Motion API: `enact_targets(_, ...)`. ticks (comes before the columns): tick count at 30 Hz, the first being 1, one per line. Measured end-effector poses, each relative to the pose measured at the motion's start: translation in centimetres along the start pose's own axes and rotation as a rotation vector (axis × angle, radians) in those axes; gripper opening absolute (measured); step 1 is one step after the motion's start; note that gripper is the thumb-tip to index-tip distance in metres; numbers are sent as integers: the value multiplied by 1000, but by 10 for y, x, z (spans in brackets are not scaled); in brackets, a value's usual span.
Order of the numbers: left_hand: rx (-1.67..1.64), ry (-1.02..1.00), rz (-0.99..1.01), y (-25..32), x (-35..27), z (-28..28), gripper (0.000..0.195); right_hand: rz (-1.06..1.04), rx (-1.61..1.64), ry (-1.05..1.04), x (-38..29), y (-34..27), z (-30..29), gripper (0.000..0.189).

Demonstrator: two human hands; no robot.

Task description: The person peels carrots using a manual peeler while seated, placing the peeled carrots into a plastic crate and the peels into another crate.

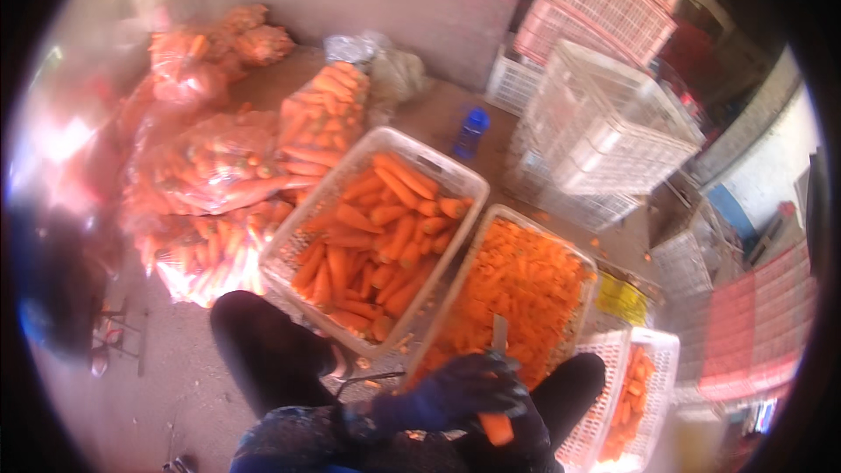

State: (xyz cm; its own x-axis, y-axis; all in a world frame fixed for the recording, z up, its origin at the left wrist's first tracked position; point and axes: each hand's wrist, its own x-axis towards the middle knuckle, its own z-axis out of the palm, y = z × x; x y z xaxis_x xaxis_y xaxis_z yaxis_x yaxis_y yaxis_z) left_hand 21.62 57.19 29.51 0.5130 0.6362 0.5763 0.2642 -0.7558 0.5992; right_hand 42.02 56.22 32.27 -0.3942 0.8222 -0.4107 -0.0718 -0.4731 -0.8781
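My left hand, in a dark blue glove, reaches across my lap and is closed around a carrot, whose orange end sticks out below the fingers. My right hand, in a dark glove, meets it there and is partly hidden behind it. A knife rises from the gloves, its flat blade pointing away from me; the overlap covers its handle. Beyond the hands, a crate is filled with orange carrot pieces. To its left, a pale plastic crate holds many whole carrots.
Clear plastic bags of carrots crowd the left side. A blue bottle stands on the floor beyond the crates. Stacked white crates and pink crates rise at the right. Another white crate with carrots sits by my right knee.
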Motion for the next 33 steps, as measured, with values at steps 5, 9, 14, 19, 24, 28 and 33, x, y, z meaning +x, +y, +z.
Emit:
enact_targets(5,188,-88,26,18,7,11,49,-83,600,102,-5,4,24,41)
enact_targets(9,-382,101,-386,10,4,20,53,-53,745,263,6,-3,10,33)
enact_targets(14,-1296,626,-904,7,-2,66,46,-390,-273,436,40,38,-10,42)
enact_targets(19,-1677,359,-754,-16,-24,58,53,-150,-430,434,53,29,-11,21)
enact_targets(24,-2374,393,-567,-52,-57,73,63,-198,-613,304,37,-9,10,22)
enact_targets(28,-1996,414,-772,-56,-66,68,68,-89,-346,314,16,-15,8,30)
enact_targets(33,-2088,507,-882,-51,-45,52,74,69,-6,-84,-17,-24,25,34)
